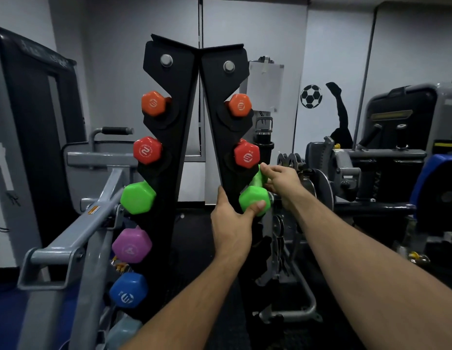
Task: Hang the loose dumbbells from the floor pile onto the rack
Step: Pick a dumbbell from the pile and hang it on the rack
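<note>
A black two-sided dumbbell rack stands in front of me. Its left side holds orange, red, green, purple and blue dumbbells. On the right side hang an orange and a red one. A second green dumbbell sits tilted at the third slot on the right. My right hand grips its handle. My left hand reaches around the rack's right upright, thumb pressing the dumbbell's near head.
A grey exercise machine frame crowds the rack's left side. Weight plates and another machine stand right behind the rack on the right. A pale dumbbell sits low on the left side. The floor is dark.
</note>
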Available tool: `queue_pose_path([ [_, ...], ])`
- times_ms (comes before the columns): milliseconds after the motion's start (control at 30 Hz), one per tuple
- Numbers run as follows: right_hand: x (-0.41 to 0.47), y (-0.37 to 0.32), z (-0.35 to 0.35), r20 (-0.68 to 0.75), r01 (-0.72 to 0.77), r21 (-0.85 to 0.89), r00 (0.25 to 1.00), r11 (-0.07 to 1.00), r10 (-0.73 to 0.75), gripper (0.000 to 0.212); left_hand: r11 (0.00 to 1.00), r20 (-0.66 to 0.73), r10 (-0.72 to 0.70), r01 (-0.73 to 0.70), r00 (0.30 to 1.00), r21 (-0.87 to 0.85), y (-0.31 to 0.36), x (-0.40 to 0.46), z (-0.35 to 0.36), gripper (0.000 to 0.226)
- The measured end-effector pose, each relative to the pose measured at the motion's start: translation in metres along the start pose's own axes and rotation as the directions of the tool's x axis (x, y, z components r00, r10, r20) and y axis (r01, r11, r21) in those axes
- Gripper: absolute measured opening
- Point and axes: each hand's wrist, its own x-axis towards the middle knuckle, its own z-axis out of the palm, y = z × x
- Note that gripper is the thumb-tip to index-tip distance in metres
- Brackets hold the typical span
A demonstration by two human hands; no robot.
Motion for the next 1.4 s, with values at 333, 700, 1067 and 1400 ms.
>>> queue_pose_path([
  [333, -0.008, 0.008, 0.01, 0.122, -0.04, -0.144, 0.991, 0.989, 0.057, 0.014, 0.993, -0.1, -0.084, 0.091, 0.991, 0.07, 0.002, 0.007, 0.006, 0.09],
  [700, -0.031, 0.029, -0.001, 0.151, -0.048, -0.018, 0.987, 0.999, 0.051, 0.033, 0.995, 0.107, 0.0, -0.01, 0.994, 0.099, -0.028, 0.007, -0.006, 0.093],
  [1067, -0.127, 0.055, -0.017, -0.124, 0.104, -0.034, 0.986, 0.994, -0.108, 0.05, 0.978, 0.201, -0.094, 0.053, 0.975, 0.2, -0.077, -0.048, -0.077, 0.057],
  [1400, -0.321, 0.266, -0.015, -0.158, -0.355, -0.161, 0.93, 0.921, 0.331, 0.044, 0.761, 0.252, -0.609, 0.464, 0.752, 0.453, -0.223, -0.215, -0.17, 0.042],
])
